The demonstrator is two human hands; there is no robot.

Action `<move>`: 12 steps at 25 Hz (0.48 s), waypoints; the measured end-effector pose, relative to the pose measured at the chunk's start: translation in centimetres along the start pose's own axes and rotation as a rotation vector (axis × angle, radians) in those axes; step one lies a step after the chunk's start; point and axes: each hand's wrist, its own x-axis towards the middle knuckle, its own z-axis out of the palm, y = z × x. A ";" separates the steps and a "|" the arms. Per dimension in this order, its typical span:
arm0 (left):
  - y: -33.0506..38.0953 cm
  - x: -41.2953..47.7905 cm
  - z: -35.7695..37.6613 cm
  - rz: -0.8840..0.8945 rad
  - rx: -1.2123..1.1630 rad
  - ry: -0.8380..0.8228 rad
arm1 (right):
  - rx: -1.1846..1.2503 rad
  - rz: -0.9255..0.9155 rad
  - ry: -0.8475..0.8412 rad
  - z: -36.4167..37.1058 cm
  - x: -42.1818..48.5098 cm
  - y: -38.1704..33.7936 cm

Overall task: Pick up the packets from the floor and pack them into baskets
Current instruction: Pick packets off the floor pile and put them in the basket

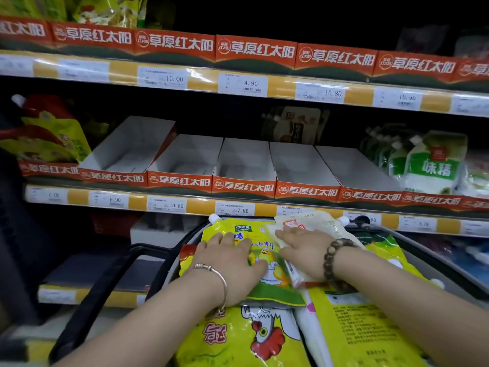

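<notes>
Below the shelves, at the bottom of the view, the basket (176, 250) already holds a heap of packets, which suggests the packing is well along. The left hand (232, 258) lies flat on a yellow packet (267, 256) at the top of the heap, fingers straight and slightly spread, pinching nothing. The right hand (304, 250) lies just beside it on a white packet (317, 221), palm down, fingers straight and close together; this packet overlaps the yellow one's right edge. Both hands seem to be pressing the top packets into place rather than lifting anything. Nearer the camera lie a rooster packet (238, 337), a white pouch (312, 327) and a back-up packet (365, 327) showing its printed reverse, all touching one another within the basket. The heap reaches the rim, so this basket looks near full, though its depth is hidden. What is left cannot be judged with certainty: the floor is hardly in view, only a dim strip at lower left, and no loose packet shows there. A red shape (113, 223) under the lower shelf may be another basket, but it is too dark to tell. White trays (246, 165) stand in a row on the middle shelf. The step in hand is probably settling these two packets; any others on the floor would lie outside this view.
</notes>
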 end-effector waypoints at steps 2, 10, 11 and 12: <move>0.1 0.1 0.1 -0.002 -0.017 0.021 | -0.015 0.007 0.005 -0.2 0.0 -0.2; -2.0 -2.8 -1.0 0.106 -0.154 0.243 | -0.083 0.019 0.194 -1.9 -1.4 -3.2; -2.8 -3.9 -1.3 0.126 -0.155 0.320 | -0.065 0.006 0.244 -2.2 -1.5 -4.1; -3.9 -5.3 -1.5 0.123 -0.170 0.381 | -0.049 -0.023 0.285 -2.3 -1.6 -5.6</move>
